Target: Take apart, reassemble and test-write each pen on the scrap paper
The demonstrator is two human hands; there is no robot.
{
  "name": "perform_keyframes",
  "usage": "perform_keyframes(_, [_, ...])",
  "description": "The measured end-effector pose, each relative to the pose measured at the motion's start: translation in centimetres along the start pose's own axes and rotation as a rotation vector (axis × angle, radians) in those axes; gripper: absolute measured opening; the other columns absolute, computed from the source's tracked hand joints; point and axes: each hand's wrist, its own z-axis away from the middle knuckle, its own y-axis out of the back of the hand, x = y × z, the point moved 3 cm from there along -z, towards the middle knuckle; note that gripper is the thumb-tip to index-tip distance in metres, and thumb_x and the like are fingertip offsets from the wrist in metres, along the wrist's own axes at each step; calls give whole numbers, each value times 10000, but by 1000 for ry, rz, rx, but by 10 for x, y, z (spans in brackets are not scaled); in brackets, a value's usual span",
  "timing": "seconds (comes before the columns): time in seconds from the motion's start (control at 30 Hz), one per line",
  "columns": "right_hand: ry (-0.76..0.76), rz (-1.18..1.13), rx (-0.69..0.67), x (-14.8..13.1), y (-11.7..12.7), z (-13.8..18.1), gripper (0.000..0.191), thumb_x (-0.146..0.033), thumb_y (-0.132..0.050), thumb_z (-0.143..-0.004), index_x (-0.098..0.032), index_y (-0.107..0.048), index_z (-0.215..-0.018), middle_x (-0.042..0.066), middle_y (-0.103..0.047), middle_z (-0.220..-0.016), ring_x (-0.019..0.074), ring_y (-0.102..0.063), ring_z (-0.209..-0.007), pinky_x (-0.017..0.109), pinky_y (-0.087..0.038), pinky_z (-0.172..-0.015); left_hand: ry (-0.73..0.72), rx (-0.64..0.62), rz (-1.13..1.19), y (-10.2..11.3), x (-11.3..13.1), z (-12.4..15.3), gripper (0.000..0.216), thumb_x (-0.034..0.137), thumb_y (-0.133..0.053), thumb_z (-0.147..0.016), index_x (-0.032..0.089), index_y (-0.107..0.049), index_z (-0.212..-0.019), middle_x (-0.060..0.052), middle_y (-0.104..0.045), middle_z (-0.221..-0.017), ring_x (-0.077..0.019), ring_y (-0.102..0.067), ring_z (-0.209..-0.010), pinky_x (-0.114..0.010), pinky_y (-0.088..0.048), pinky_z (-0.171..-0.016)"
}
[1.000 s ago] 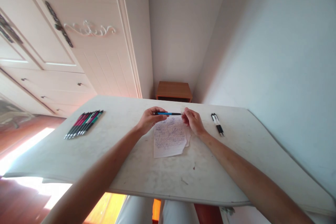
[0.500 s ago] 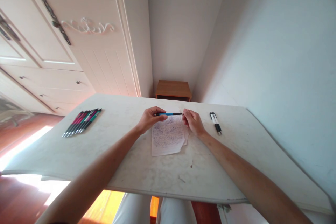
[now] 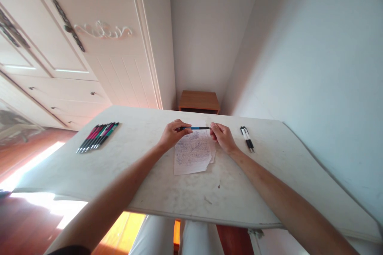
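A blue and black pen (image 3: 199, 128) lies level between my two hands, just above the scribbled paper (image 3: 192, 153). My left hand (image 3: 174, 132) pinches its left end between thumb and fingers. At the other end, the fingers of my right hand (image 3: 220, 135) are closed round the pen's tip, which they partly hide. The paper is covered in blue ink marks and has a torn right edge, with another sheet partly beneath it.
To the left, several pens (image 3: 97, 137) in red, green and purple lie side by side on the white table (image 3: 173, 199). Two white and black pens (image 3: 247, 139) lie to the right. A wall (image 3: 323, 67) runs along the table's right side; a wardrobe (image 3: 119, 67) stands behind left.
Both hands keep hold of the pen in nearly the same pose. The whole view has shifted slightly, so everything on the table appears a little further right.
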Motion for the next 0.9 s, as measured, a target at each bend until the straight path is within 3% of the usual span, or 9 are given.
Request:
perform_keyframes(0.2, [57,30,-35,0,4,-3,486,-616,-510,-864,-190,-548,-633,-4,-526,-577,115,-470,-516,240,-390,-490,-75,-30,-72,-4,4,8,180,376,-783,-718,272,-790,-864,-38,-645,-722,-174,-549,-672,-289,-427,-698])
perform_keyframes(0.47, [117,71,-58,0,4,-3,463,-592,-491,-891,-194,-555,-665,-14,-527,-594,115,-462,-533,251,-387,-536,-102,-82,-199,-8,8,13,241,434,-629,-856,238,-761,-812,4,-649,-646,-109,-521,-452,-259,-422,-595])
perform_keyframes(0.63, [111,43,-51,1,5,-4,461,-581,-498,-894,-193,-552,-652,-15,-511,-580,113,-447,-532,243,-367,-516,-86,-124,-217,-8,3,10,314,459,-566,-891,197,-717,-806,19,-620,-595,-96,-530,-422,-228,-421,-531])
perform_keyframes(0.77, [82,12,-13,5,6,-6,466,-582,-529,-878,-192,-545,-624,-23,-491,-548,106,-427,-509,238,-339,-489,-46,-137,-196,-6,-5,6,372,494,-597,-860,198,-644,-1080,16,-656,-762,-87,-551,-464,-215,-440,-506])
perform_keyframes(0.83, [61,-1,17,7,8,-7,471,-590,-542,-866,-193,-541,-613,-23,-489,-542,106,-426,-502,238,-328,-474,-61,-87,-183,-4,-7,4,545,504,-684,-788,210,-554,-1228,-1,-663,-890,-81,-558,-488,-218,-459,-512])
perform_keyframes(0.9, [49,-23,49,8,11,-9,471,-595,-552,-858,-193,-538,-613,-21,-489,-546,106,-429,-503,235,-321,-464,-97,-27,-200,-2,-7,2,627,493,-749,-726,209,-536,-1243,-15,-659,-942,-77,-560,-502,-223,-472,-526])
